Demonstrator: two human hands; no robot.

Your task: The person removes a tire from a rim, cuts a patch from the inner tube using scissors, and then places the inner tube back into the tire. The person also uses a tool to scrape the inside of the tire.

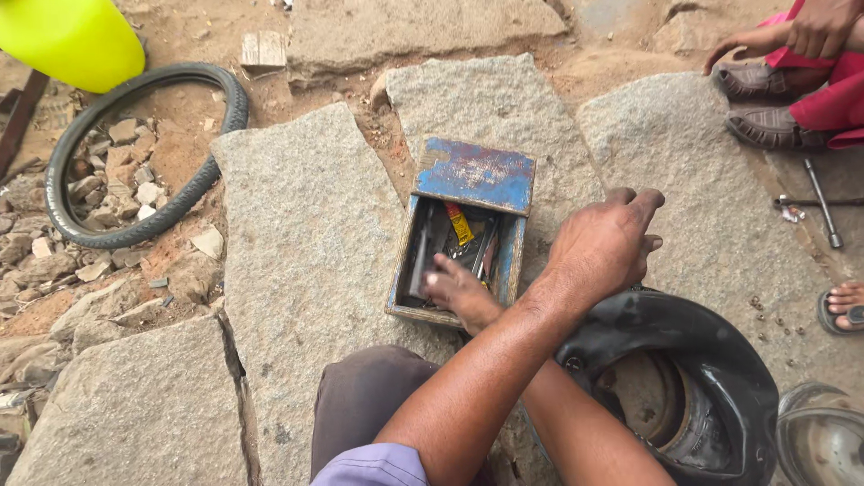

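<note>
A blue wooden toolbox (474,173) sits open on a stone slab, with a yellow tube (459,222) and dark metal tools inside. My arms cross. My right hand (457,286) reaches into the near end of the box among the tools; it is blurred, so its grip is unclear. My left hand (605,241) lies palm down to the right of the box, fingers spread, at the top edge of a black inner tube (720,360). The tube rests on the stone by my knee (360,396).
A bicycle tyre (135,162) lies on rubble at the left, below a yellow container (72,36). Another person's hands and sandalled feet (765,99) are at the top right, with a metal wrench (823,202) near them. A metal bowl (823,441) is at the bottom right.
</note>
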